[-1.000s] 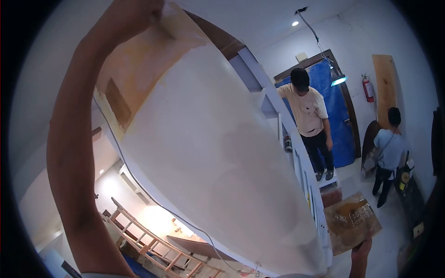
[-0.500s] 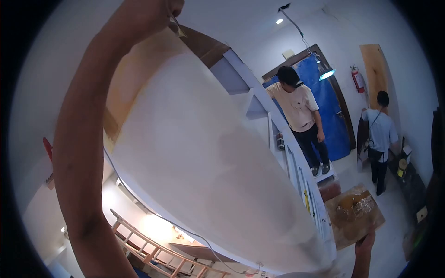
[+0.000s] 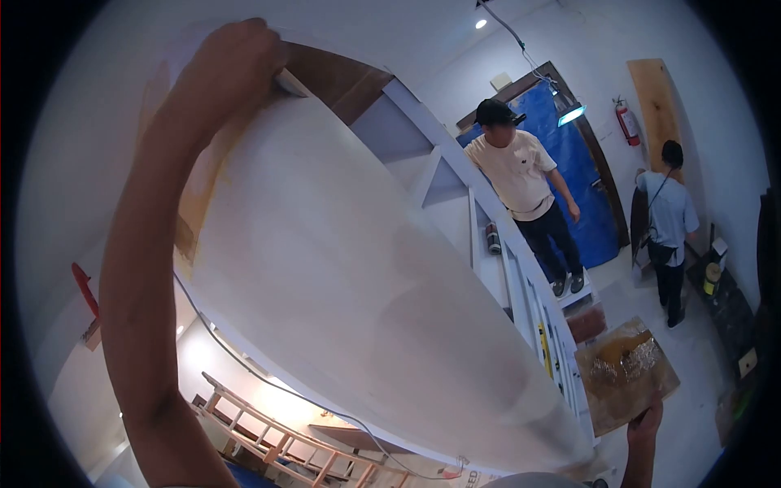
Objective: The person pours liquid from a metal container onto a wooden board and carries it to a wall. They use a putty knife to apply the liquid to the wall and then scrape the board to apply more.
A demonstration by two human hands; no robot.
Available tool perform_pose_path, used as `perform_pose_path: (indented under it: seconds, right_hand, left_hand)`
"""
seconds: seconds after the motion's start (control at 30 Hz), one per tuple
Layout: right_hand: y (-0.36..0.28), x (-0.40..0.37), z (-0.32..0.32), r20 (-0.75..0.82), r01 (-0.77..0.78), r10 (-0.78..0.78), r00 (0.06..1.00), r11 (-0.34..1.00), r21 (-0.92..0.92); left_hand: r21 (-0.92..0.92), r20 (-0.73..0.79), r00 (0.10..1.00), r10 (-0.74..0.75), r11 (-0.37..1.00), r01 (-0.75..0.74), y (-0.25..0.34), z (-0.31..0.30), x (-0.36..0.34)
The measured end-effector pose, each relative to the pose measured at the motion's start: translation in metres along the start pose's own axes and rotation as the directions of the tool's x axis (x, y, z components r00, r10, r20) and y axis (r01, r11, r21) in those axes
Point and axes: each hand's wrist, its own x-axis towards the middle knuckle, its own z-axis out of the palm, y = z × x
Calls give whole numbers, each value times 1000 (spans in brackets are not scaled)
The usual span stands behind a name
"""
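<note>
My left hand [image 3: 242, 65] is raised at the upper left, fingers closed round a scraper with a flat pale blade [image 3: 294, 83]. The blade lies right at the upper edge of a large curved white panel [image 3: 358, 252]. Along the panel's left side runs a brownish strip [image 3: 187, 236] with an amber, smeared border. At the lower right my right hand [image 3: 647, 421] grips the near edge of a square brown board [image 3: 622, 398]. Wet, glossy amber paste [image 3: 630, 358] covers part of that board. My left forearm passes in front of the wall and the strip.
Behind the panel stands a white shelf frame [image 3: 443, 183] holding a can [image 3: 493, 238] and a yellow level [image 3: 545, 350]. A person [image 3: 517, 175] stands on a step beside it; another person [image 3: 669, 220] is farther right. Below are a wooden ladder [image 3: 277, 435] and a hanging cable [image 3: 268, 378].
My left hand has moved down and left along the panel's top, and the blade now shows flatter against the edge. My right hand still holds the board, slightly shifted.
</note>
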Motion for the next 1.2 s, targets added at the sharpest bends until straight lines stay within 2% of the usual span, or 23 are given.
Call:
perform_pose_path:
  seconds: [0.17, 0.23, 0.37, 0.47, 0.57, 0.67, 0.77, 0.87, 0.97, 1.07, 1.17, 1.2]
  right_hand:
    - [-3, 5, 4, -46, 6, -5, 999, 1000, 16]
    - [-4, 4, 3, -53, 3, -2, 999, 1000, 25]
    - [-9, 6, 9, -49, 11, -11, 999, 1000, 4]
    - [-9, 6, 10, -28, 13, -13, 1000, 1000, -1]
    - [-7, 5, 8, 6, -9, 9, 1000, 1000, 18]
    - [-4, 0, 11, 23, -7, 7, 1000, 1000, 16]
    - [-4, -7, 14, 8, -3, 2, 1000, 1000, 21]
    - [-5, -9, 11, -3, -11, 12, 1000, 1000, 20]
    - [-4, -10, 6, -19, -9, 9, 1000, 1000, 18]
    - [-5, -8, 11, 2, 23, -23, 1000, 1000, -7]
    - [-5, -10, 20, -9, 34, -34, 999, 999, -18]
    - [-5, -10, 21, -7, 31, -31, 1000, 999, -16]
  left_hand:
    - [-64, 2, 1000, 26, 998, -26, -3, -33, -16]
    - [-22, -6, 1000, 10, 1000, -10, -13, -41, -9]
    - [-12, -120, 992, 47, 999, -48, -10, -35, 12]
    - [-95, -154, 982, 110, 988, -125, -1, -7, 28]
    - [-30, 6, 998, -64, 997, 64, 12, 12, 35]
    - [-43, -92, 995, 34, 998, -38, -1, 32, 31]
    - [113, 209, 976, -63, 993, 40, -1, 21, 31]
    - [-38, -104, 993, -48, 998, 44, 5, 14, 21]
    - [-67, -30, 992, -120, 991, 117, 7, 5, 22]
    - [11, 2, 997, -74, 997, 74, 1, 3, 11]
    - [-63, -93, 995, -44, 997, 38, -2, -7, -11]
    - [-59, -69, 997, -31, 998, 27, -1, -14, -13]
